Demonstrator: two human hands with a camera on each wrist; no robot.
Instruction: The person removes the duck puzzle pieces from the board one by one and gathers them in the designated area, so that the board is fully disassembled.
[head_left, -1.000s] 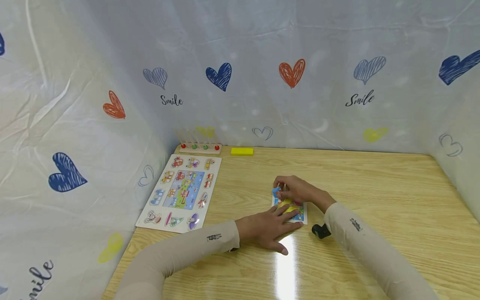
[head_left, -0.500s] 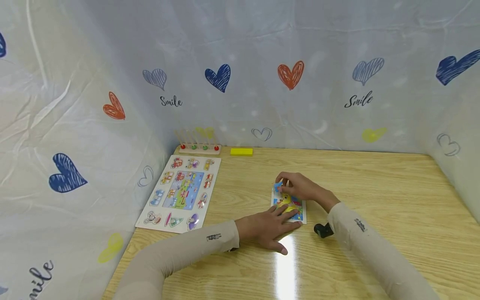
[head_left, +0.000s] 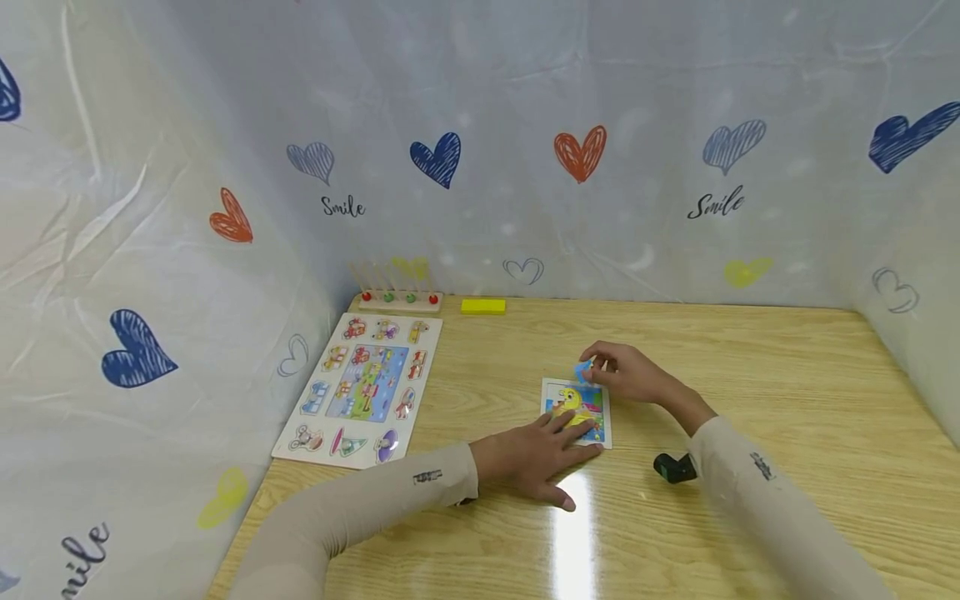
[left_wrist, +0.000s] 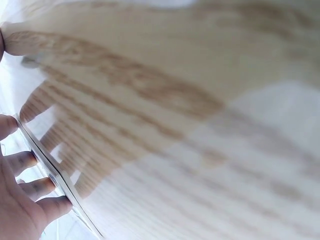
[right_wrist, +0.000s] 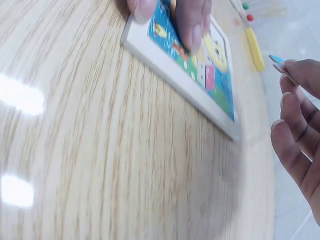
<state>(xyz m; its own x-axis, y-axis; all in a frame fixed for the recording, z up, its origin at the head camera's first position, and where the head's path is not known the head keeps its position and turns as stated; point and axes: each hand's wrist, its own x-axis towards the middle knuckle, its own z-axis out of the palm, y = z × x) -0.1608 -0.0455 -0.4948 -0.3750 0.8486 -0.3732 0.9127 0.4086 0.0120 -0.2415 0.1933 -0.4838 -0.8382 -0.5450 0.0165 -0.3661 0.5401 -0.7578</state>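
Head view: nearest me, my left hand [head_left: 536, 462] lies with fingers spread over the lower part of the small picture puzzle [head_left: 590, 398], coming from its seven o'clock. At its two o'clock, my right hand [head_left: 630, 373] pinches a blue piece [head_left: 582, 370] between thumb and index finger, just beyond the twelve o'clock edge. Farther out, the large puzzle board [head_left: 318, 455] lies at nine, the bead rack [head_left: 400, 306] at ten, the yellow block [head_left: 483, 307] between ten and eleven, before a heart-printed curtain [head_left: 510, 158].
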